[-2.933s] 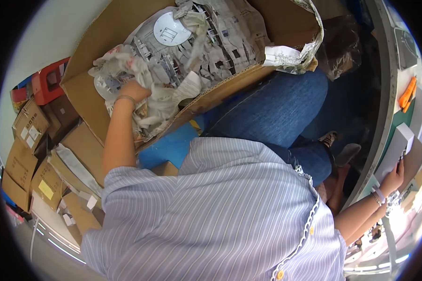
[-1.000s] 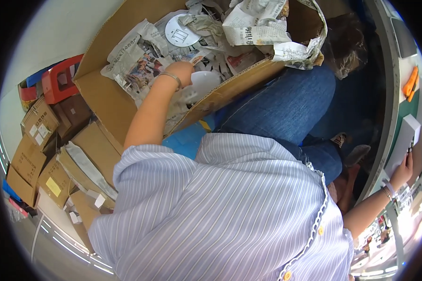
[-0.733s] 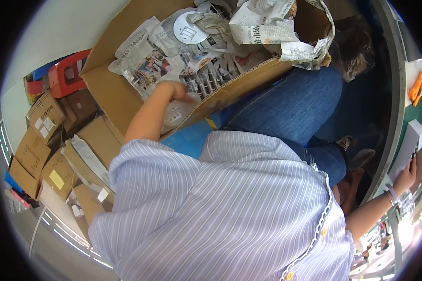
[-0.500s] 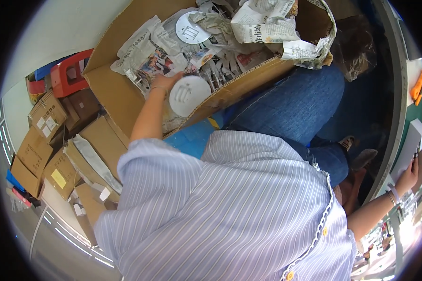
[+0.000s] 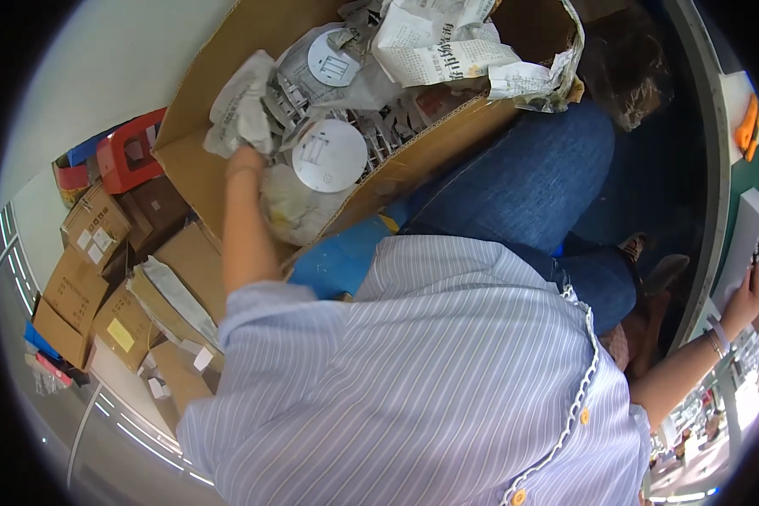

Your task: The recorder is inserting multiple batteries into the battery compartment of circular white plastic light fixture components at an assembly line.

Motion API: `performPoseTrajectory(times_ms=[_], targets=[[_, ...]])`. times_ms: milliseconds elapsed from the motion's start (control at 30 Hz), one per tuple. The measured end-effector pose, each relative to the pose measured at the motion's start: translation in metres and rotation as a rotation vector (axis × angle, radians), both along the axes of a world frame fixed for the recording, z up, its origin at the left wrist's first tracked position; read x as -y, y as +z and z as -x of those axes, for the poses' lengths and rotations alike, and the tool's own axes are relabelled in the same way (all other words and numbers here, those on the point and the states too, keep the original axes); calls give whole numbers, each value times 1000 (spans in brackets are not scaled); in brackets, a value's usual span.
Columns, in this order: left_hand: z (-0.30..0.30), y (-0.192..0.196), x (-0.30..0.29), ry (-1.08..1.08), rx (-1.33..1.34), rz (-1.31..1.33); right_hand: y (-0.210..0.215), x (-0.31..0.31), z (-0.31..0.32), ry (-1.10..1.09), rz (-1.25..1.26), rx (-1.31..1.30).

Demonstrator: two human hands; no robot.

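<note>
My left hand reaches into a large open cardboard box and is closed on a wad of crumpled newspaper at the box's left side. Just right of that hand lies a white round disc, and a second white disc sits further back among more newspaper. At the far right my right hand grips the lower end of a flat white box on the edge of a green-topped table.
Several small brown cartons and a red container are stacked on the floor to the left. A blue seat shows under my jeans. An orange tool lies on the table.
My left hand has moved left inside the box and now holds a newspaper wad raised above it. The nearer white disc lies uncovered. The right hand has stayed on the white box.
</note>
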State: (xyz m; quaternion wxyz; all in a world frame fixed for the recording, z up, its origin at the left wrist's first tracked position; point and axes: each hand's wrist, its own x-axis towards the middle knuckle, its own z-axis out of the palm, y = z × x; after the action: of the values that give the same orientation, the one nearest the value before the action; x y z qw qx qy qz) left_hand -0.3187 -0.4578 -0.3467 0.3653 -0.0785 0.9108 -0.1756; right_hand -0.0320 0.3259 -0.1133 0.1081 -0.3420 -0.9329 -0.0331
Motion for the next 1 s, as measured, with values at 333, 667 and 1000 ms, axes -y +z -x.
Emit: performPoseTrajectory(times_ms=[333, 667, 1000], targets=[[54, 144, -179, -178, -219, -808, 3, 8, 3, -34, -11, 19], [49, -57, -395, -838, -141, -954, 5, 14, -3, -94, 47, -34], [8, -156, -348, -594, 459, -1332, 9, 25, -1, -126, 57, -54]])
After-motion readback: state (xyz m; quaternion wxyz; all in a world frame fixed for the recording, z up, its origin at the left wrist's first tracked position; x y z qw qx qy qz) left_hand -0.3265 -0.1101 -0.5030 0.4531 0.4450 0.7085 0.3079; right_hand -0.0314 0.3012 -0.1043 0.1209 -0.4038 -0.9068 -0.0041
